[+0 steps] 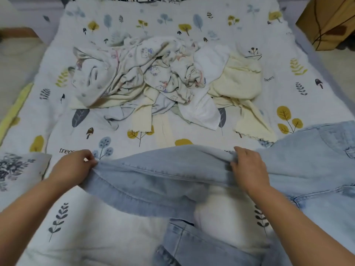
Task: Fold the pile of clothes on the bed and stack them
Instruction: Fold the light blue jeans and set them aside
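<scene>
Both hands are clamped on one leg of a pair of light blue jeans, held well apart from each other. The left hand pinches the hem end of the leg; the right hand grips a bunched fold further along, toward the seat. The leg is stretched between them and raised slightly off the bed cover, judged to be for pulling it flat before folding. The waist and pocket part lies beyond the right hand, at the frame's right edge, and the second leg trails below the right forearm (its end is out of view). The pile of clothes sits ahead of both hands, well apart from them, unfolded. No folded stack is visible, so the task appears near its start.
</scene>
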The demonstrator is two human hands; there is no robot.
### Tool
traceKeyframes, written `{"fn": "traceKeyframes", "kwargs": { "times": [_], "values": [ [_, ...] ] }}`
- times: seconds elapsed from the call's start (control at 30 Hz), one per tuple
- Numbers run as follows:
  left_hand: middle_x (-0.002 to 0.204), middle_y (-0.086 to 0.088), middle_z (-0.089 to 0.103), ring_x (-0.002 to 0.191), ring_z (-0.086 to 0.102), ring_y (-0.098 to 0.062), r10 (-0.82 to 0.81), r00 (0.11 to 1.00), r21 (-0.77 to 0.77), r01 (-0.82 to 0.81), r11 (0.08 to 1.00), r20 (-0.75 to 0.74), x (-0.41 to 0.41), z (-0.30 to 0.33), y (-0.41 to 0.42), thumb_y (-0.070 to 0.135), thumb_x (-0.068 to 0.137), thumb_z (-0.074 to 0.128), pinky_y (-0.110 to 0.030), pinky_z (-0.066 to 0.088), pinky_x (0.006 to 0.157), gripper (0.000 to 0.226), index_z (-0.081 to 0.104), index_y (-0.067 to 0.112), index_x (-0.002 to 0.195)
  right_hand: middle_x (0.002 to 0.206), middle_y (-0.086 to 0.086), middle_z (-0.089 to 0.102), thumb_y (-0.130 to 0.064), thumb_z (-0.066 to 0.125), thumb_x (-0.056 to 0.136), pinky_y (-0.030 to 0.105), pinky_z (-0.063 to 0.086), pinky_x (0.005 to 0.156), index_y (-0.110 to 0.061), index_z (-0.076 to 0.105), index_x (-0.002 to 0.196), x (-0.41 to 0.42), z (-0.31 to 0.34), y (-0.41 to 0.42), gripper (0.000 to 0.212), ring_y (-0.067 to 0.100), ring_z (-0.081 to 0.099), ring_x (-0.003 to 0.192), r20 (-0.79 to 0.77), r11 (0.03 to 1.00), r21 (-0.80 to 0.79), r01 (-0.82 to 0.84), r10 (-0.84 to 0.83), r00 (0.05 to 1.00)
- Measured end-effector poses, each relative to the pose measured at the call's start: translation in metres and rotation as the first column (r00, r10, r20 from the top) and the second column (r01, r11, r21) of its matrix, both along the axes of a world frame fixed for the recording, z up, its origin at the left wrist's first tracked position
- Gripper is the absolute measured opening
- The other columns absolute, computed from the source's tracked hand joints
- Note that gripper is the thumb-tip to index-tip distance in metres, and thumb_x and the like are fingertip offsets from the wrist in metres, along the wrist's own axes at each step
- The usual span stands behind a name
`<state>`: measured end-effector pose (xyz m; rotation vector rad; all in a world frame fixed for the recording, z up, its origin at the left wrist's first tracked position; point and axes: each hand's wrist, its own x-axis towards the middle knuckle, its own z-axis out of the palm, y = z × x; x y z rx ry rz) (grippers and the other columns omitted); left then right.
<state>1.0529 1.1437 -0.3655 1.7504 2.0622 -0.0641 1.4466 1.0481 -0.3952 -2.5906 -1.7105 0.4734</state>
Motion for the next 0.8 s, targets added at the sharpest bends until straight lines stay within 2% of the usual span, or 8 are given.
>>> {"fn": "traceKeyframes", "kwargs": {
  "times": [0.13, 0.27, 0.37, 0.43, 0.5, 0.63, 0.73, 0.8],
  "values": [
    [0.107, -0.021, 0.062, 0.099, 0.057, -0.037, 0.106, 0.994, 0.005, -0.106, 0.994, 0.022, 0.017, -0.037, -0.014, 0.03, 0.089, 0.06, -0.039, 0.042, 0.079, 0.03, 0.056, 0.006, 0.107, 0.155, 0.012, 0.015, -0.031, 0.052, 0.092, 0.04, 0.021, 0.11, -0.017, 0.018, 0.148, -0.005, -0.016, -0.001, 0.067, 0.028, 0.015, 0.141, 0.039, 0.995, -0.041, -0.087, 0.089, 0.995],
    [0.126, -0.031, 0.047, 0.114, 0.047, -0.047, 0.37, 0.918, -0.053, -0.366, 0.929, 0.14, 0.026, -0.065, -0.033, 0.033, 0.076, 0.075, -0.05, 0.039, 0.094, 0.082, 0.031, -0.003, 0.136, 0.146, 0.019, 0.035, -0.039, 0.073, 0.075, 0.055, 0.018, 0.11, -0.012, 0.051, 0.13, -0.011, -0.023, -0.021, 0.065, 0.035, 0.03, 0.137, 0.031, 0.971, 0.051, -0.234, 0.233, 0.972],
    [0.12, -0.024, 0.056, 0.109, 0.054, -0.037, 0.493, 0.807, -0.196, -0.453, 0.87, 0.326, 0.024, -0.069, -0.036, 0.022, 0.068, 0.084, -0.042, 0.043, 0.088, 0.077, 0.044, -0.002, 0.129, 0.118, 0.023, 0.06, -0.02, 0.081, 0.064, 0.065, 0.034, 0.094, -0.006, 0.068, 0.097, -0.011, -0.028, -0.03, 0.038, 0.041, 0.056, 0.113, 0.113, 0.918, -0.006, -0.396, 0.394, 0.912],
    [0.095, -0.02, 0.065, 0.084, 0.057, -0.029, 0.344, 0.881, -0.109, -0.327, 0.939, 0.324, 0.023, -0.057, -0.027, 0.021, 0.062, 0.085, -0.034, 0.043, 0.071, 0.046, 0.063, 0.003, 0.098, 0.082, 0.019, 0.066, -0.001, 0.061, 0.068, 0.054, 0.048, 0.078, -0.005, 0.066, 0.075, -0.008, -0.022, -0.022, 0.009, 0.038, 0.066, 0.08, 0.183, 0.915, 0.111, -0.388, 0.365, 0.913],
    [0.083, -0.016, 0.067, 0.072, 0.054, -0.024, 0.191, 0.937, 0.117, -0.233, 0.965, 0.293, 0.022, -0.036, -0.01, 0.014, 0.07, 0.079, -0.029, 0.038, 0.066, 0.021, 0.064, 0.008, 0.085, 0.06, 0.016, 0.058, 0.005, 0.061, 0.065, 0.041, 0.047, 0.06, -0.006, 0.058, 0.064, -0.002, -0.011, -0.008, 0.011, 0.035, 0.059, 0.058, 0.165, 0.941, 0.208, -0.267, 0.235, 0.958],
    [0.078, -0.002, 0.06, 0.071, 0.053, -0.001, -0.059, 0.915, 0.555, -0.19, 0.81, 0.398, 0.027, 0.028, 0.01, 0.005, 0.079, 0.064, -0.013, 0.04, 0.066, 0.017, 0.059, 0.021, 0.084, 0.063, 0.015, 0.055, 0.0, 0.064, 0.074, 0.036, 0.033, 0.057, -0.005, 0.054, 0.072, 0.015, 0.011, -0.002, 0.011, 0.034, 0.05, 0.06, 0.021, 0.948, 0.316, -0.047, 0.043, 0.999],
    [0.078, -0.007, 0.057, 0.075, 0.054, -0.011, -0.189, 0.923, 0.67, -0.093, 0.736, 0.336, 0.027, 0.057, -0.005, 0.005, 0.079, 0.054, -0.029, 0.044, 0.069, 0.013, 0.057, 0.017, 0.082, 0.06, 0.014, 0.056, 0.005, 0.074, 0.066, 0.037, 0.039, 0.054, -0.003, 0.058, 0.07, 0.02, 0.018, -0.02, 0.018, 0.035, 0.053, 0.055, -0.006, 0.913, 0.4, -0.086, 0.096, 0.995],
    [0.071, -0.002, 0.054, 0.074, 0.052, -0.005, -0.229, 0.929, 0.689, -0.037, 0.723, 0.29, 0.022, 0.059, -0.022, 0.004, 0.075, 0.051, -0.024, 0.042, 0.067, 0.012, 0.055, 0.015, 0.078, 0.06, 0.012, 0.057, 0.006, 0.077, 0.063, 0.037, 0.042, 0.054, -0.004, 0.061, 0.069, 0.018, 0.012, -0.036, 0.019, 0.035, 0.055, 0.055, 0.018, 0.9, 0.403, -0.168, 0.176, 0.984]
  ]
}}
